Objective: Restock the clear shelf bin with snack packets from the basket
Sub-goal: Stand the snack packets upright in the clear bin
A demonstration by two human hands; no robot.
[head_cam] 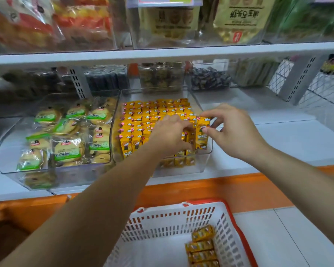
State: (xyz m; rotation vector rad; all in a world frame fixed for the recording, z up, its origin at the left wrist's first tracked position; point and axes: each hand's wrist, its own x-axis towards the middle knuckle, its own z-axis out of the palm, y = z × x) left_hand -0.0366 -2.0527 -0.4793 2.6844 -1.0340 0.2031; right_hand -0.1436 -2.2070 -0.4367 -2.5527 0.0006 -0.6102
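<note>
In the clear bin (pixel 210 151), the left hand (pixel 170 135) is gripping the front row of packets (pixel 127 145), while the right hand (pixel 233 132) is pinching one yellow packet (pixel 201 133) upright at the bin's right front corner. It should be going straight down beside the row, label forward; spare packets (pixel 202 247) are lying in the basket (pixel 162 222).
</note>
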